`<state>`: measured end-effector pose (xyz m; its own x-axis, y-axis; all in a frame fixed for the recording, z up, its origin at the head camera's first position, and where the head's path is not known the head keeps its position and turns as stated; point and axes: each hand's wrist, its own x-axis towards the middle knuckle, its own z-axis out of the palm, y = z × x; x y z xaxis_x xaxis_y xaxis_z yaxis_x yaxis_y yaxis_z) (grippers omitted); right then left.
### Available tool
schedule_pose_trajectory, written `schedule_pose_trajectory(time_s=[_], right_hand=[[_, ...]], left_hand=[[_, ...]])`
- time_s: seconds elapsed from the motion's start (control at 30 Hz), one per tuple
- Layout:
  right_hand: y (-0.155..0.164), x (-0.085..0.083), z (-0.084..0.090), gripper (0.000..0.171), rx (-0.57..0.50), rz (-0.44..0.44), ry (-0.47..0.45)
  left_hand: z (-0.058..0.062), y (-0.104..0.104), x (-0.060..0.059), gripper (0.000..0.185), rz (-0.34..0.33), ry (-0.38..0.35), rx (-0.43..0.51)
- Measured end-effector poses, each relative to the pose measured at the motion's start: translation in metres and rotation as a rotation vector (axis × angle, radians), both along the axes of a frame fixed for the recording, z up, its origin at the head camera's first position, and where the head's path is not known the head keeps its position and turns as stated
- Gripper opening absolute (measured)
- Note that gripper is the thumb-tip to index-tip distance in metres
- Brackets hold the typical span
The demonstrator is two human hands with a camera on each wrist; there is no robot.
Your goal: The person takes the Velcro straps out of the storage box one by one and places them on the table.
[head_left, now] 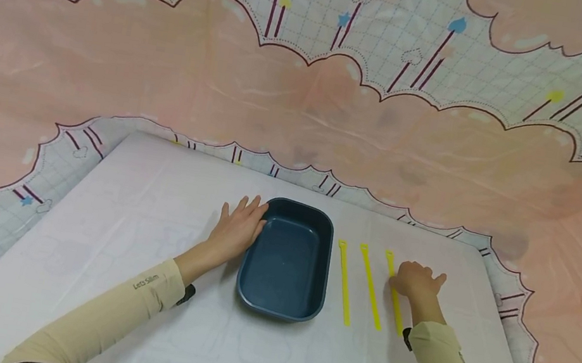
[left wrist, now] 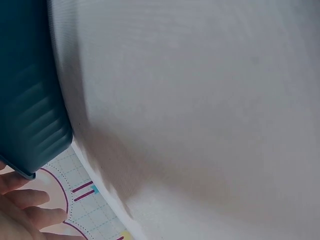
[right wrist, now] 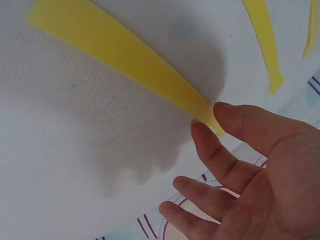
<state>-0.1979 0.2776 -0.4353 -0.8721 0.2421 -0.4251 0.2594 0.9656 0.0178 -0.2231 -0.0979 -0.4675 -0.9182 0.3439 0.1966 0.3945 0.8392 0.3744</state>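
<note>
Beside the tub, left hand lies flat-fingered against its left rim, likely steadying it. Right of tub, right hand hovers loosely open over the outermost strip of three, gripping nothing

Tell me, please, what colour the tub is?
Dark blue tub, clearest in the head view.

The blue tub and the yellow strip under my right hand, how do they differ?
The blue tub is a deep, dark, round-cornered container; the yellow strip is thin, flat and bright. The tub is wide and bulky, the strip long and narrow. The left hand rests against the tub's left rim; the right hand is over the strip with fingers relaxed, not gripping. Both lie on the white table, pointing away from the person.
</note>
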Motion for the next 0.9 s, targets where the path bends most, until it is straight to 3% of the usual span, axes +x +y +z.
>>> schedule_pose_trajectory(time_s=[0.37,0.9], right_hand=[[-0.001,-0.001,-0.003,0.042,-0.014,-0.013,0.022],[0.006,0.000,-0.006,0.047,-0.021,-0.021,0.094]], left_hand=[[0.000,-0.004,0.000,0.043,-0.002,-0.003,0.001],[0.006,-0.030,-0.012,0.044,0.082,-0.006,-0.020]])
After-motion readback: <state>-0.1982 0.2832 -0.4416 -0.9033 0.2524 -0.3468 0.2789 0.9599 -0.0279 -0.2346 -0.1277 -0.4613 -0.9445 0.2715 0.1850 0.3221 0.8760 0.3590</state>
